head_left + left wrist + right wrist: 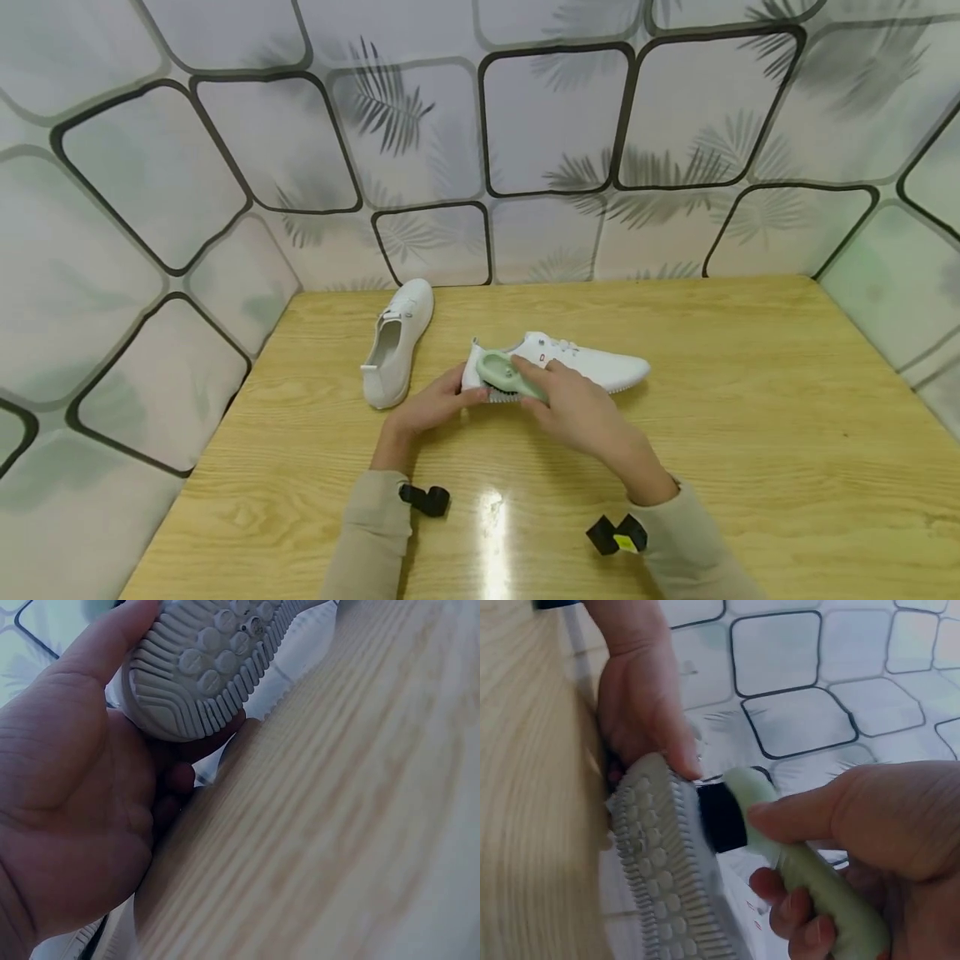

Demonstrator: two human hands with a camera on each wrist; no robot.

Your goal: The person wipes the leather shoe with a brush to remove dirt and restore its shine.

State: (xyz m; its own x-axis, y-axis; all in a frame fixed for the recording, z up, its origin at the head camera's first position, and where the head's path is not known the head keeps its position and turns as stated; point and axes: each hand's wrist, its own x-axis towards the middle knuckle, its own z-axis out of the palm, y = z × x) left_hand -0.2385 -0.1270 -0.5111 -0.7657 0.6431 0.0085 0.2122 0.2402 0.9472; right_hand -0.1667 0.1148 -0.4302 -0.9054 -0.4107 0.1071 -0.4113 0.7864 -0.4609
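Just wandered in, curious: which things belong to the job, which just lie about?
In the job:
- pale green, oval-headed brush with dark bristles, in the right fingers
- white lace-up shoe with ridged sole, in the left fingers

Seemingly lying about:
- second white shoe on the pale wooden table

1 shoe (664, 870), pale, tilted, ribbed and studded sole showing; held at 1 end by left hand (645, 705). 1 brush (810, 889), pale green, gripped in right hand (885, 840); dark bristles (724, 819) against the shoe's side. 1 table (529, 787), wood-grained, at left. 1 wall covering (780, 660), pale, dark-outlined panels.
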